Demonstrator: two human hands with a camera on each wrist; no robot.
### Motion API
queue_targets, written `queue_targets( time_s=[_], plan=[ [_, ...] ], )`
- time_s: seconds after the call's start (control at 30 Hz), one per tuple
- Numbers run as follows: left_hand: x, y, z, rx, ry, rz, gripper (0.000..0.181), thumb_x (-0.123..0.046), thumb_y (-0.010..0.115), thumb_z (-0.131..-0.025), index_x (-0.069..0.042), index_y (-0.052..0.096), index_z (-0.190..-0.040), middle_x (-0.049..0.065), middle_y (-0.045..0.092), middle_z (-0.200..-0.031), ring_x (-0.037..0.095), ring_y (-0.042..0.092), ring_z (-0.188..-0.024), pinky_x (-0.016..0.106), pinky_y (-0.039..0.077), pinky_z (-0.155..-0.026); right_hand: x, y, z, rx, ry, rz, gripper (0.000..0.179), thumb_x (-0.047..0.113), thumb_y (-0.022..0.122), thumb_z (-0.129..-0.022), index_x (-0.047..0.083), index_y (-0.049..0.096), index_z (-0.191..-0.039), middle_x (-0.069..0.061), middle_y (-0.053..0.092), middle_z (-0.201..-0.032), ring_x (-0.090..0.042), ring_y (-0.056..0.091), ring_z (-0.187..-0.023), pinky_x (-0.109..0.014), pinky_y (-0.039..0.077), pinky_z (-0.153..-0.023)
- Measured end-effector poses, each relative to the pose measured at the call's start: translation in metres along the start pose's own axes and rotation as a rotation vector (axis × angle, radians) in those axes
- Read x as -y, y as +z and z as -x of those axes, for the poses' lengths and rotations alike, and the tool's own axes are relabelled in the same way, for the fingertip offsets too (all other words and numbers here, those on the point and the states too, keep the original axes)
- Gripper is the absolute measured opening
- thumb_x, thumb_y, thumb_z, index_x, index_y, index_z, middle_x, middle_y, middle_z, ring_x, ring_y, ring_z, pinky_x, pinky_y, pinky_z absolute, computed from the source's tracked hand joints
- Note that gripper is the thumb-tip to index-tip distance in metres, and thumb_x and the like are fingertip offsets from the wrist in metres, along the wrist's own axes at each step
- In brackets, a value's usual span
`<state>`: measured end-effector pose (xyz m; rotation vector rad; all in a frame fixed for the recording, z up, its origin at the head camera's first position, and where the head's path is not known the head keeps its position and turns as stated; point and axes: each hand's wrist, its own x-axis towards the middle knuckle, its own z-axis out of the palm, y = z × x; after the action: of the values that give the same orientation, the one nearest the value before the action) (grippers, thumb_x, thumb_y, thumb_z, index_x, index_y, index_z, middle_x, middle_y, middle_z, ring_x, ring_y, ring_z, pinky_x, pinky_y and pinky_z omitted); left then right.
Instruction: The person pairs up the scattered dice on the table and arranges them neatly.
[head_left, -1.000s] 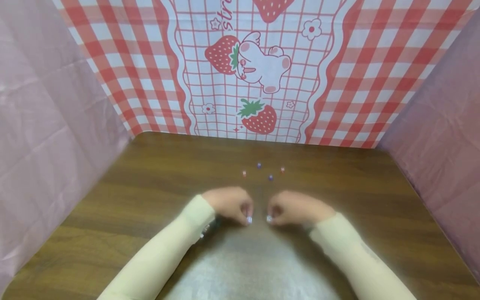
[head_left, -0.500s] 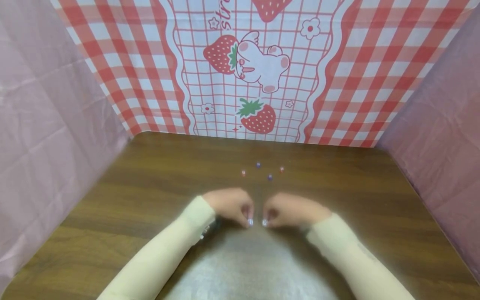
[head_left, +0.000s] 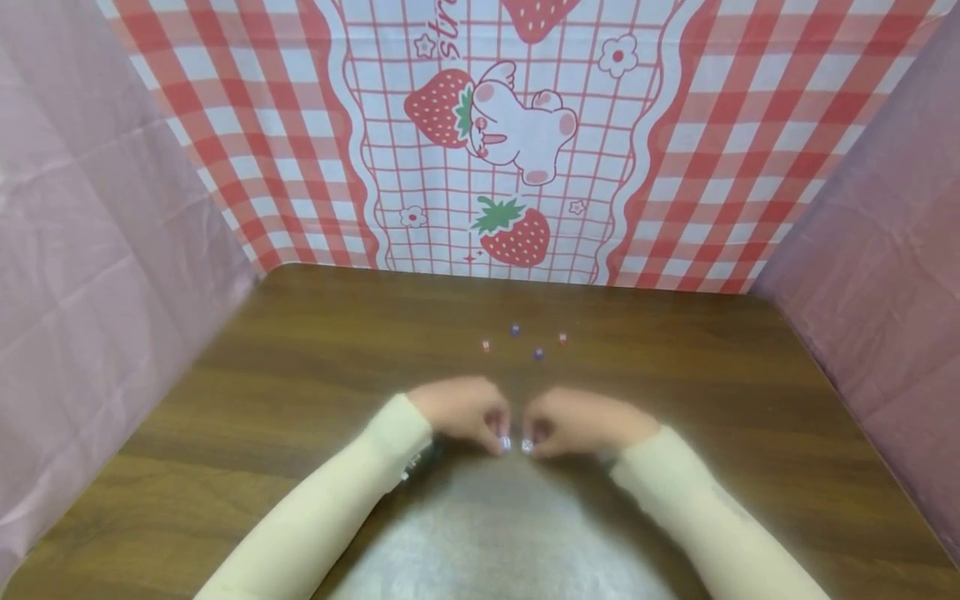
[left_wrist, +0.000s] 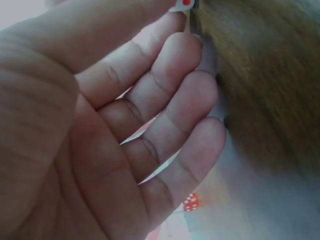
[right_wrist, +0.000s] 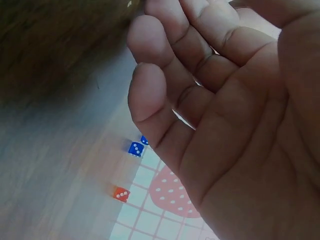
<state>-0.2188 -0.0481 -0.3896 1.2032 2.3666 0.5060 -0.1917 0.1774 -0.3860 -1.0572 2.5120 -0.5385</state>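
Note:
In the head view my left hand (head_left: 461, 408) pinches a white die (head_left: 506, 444) between thumb and fingertips, low over the table. Part of that die, with a red pip, shows at the top edge of the left wrist view. Facing it, my right hand (head_left: 585, 419) pinches a second white die (head_left: 527, 446). A narrow gap separates the two dice. Beyond the hands lie two red dice, one on the left (head_left: 486, 346) and one on the right (head_left: 562, 338). Between these sit two blue dice, a farther one (head_left: 515, 330) and a nearer one (head_left: 538, 353).
The brown wooden table (head_left: 337, 333) ends at a red-and-white checked cloth (head_left: 720, 167) with strawberry prints. Pink cloth hangs along the left side (head_left: 112, 208) and the right side (head_left: 877, 217).
My right hand has moved left with its white die, and my left hand has edged slightly right. The gap between the two white dice has narrowed. The red and blue dice stay put.

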Motion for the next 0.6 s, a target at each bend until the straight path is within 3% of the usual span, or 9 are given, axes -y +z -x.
queue_targets(
  time_s=[0.3,0.6],
  plan=[
    [-0.0013,0.0009,-0.0006,-0.003,0.028,0.011,0.013,-0.025,0.083,-0.086,-0.024,0.071,-0.091,-0.016,0.067,-0.084,0.004,0.065,-0.076,0.020,0.056,-0.071,0.0013,0.0032,-0.0020,-0.006,-0.005,-0.055,0.012,0.015,0.079,-0.088,0.023,0.071,-0.092,0.016,0.065,-0.082,-0.003,0.063,-0.074,-0.023,0.057,-0.071],
    [-0.0028,0.0025,-0.0021,0.003,0.008,0.011,0.013,-0.024,0.083,-0.086,-0.024,0.071,-0.090,-0.015,0.067,-0.083,0.004,0.065,-0.075,0.020,0.056,-0.070,0.0032,0.0063,-0.0045,-0.027,-0.033,-0.059,0.011,0.015,0.079,-0.088,0.022,0.071,-0.091,0.016,0.065,-0.081,-0.002,0.063,-0.073,-0.023,0.057,-0.072]
  ],
)
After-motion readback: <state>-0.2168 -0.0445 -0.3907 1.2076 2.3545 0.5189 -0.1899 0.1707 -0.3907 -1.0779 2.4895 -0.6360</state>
